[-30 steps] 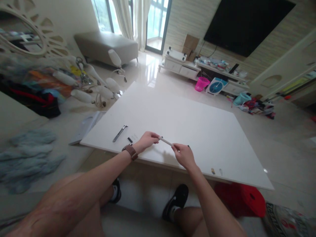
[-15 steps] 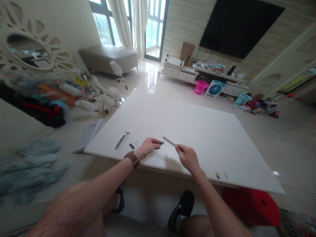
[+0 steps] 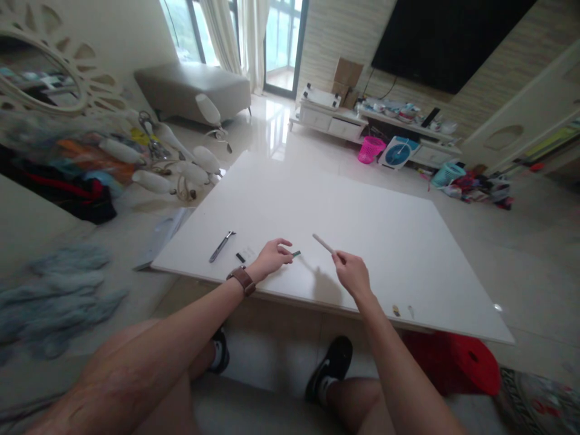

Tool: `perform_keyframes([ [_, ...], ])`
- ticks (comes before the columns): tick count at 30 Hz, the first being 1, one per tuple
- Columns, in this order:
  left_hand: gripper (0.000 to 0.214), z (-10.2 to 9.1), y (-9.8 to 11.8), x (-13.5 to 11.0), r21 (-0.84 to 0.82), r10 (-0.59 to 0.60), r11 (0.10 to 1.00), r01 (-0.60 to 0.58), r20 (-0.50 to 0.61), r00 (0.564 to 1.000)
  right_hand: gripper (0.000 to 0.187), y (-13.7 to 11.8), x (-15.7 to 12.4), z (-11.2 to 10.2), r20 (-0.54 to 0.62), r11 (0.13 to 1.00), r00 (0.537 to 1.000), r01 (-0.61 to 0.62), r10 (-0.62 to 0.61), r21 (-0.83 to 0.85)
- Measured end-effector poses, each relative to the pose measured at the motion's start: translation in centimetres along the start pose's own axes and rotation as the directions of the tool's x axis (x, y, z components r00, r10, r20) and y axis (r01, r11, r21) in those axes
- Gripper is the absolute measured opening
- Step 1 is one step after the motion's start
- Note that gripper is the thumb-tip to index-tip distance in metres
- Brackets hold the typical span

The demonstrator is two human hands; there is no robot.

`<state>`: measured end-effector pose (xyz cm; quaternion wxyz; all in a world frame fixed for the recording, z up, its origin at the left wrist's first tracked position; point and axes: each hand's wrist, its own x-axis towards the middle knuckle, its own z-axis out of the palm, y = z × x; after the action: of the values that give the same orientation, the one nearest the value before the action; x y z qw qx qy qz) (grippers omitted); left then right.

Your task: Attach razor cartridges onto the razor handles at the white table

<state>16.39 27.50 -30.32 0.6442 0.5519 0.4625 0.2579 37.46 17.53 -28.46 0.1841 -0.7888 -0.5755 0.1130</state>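
Observation:
My left hand (image 3: 270, 256) pinches a small dark-green strip (image 3: 296, 254) at one end, its index finger lifted away. My right hand (image 3: 352, 273) grips a thin pale-grey stick (image 3: 322, 243) by its near end; the far end points up and left, apart from the strip. Both hands are over the white tabletop (image 3: 362, 211). Left of my left hand lies a grey-handled tool with a short crosswise head (image 3: 222, 246), like a razor. Between them are a small black strip (image 3: 240, 257) and a faint clear piece (image 3: 248, 251).
Near the table's front right edge lie a small yellow-and-dark piece (image 3: 396, 310) and a small clear piece (image 3: 411, 311). A red cylindrical object (image 3: 471, 362) is below that edge. A white-shaded chandelier (image 3: 181, 172) lies left of the table.
My right hand has drawn the stick up and right, widening the gap to the strip. My left index finger has lifted from the strip. The camera view has shifted slightly.

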Motion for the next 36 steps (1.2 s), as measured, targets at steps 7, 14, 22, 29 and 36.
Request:
perform_keyframes([
  [7, 0.035, 0.0, 0.0, -0.1, -0.016, 0.009, 1.000, -0.009, -0.002, 1.000, 0.035, 0.0, -0.3, 0.2, 0.067, 0.998, 0.997, 0.045, -0.042, -0.048],
  [14, 0.035, -0.1, 0.2, -0.1, -0.079, 0.003, 0.997, -0.001, 0.030, 1.000, 0.034, 0.2, -0.2, -0.5, 0.147, 0.986, 0.975, 0.156, -0.164, 0.064],
  [22, 0.037, 0.1, 0.4, -0.4, -0.057, -0.007, 0.998, 0.011, 0.069, 0.998, 0.037, 0.3, 0.0, 0.2, 0.110, 0.973, 0.985, 0.106, -0.131, 0.203],
  [29, 0.036, 0.2, 0.7, -0.7, -0.069, 0.008, 0.998, -0.002, 0.083, 0.997, 0.036, 0.6, 0.5, 0.2, -0.001, 0.974, 1.000, -0.009, 0.010, 0.225],
  [36, 0.041, 0.9, -0.6, -0.5, -0.060, 0.002, 0.998, 0.016, 0.296, 0.955, 0.034, -2.1, -1.0, 2.9, 0.168, 0.815, 0.981, -0.015, -0.101, 0.579],
])
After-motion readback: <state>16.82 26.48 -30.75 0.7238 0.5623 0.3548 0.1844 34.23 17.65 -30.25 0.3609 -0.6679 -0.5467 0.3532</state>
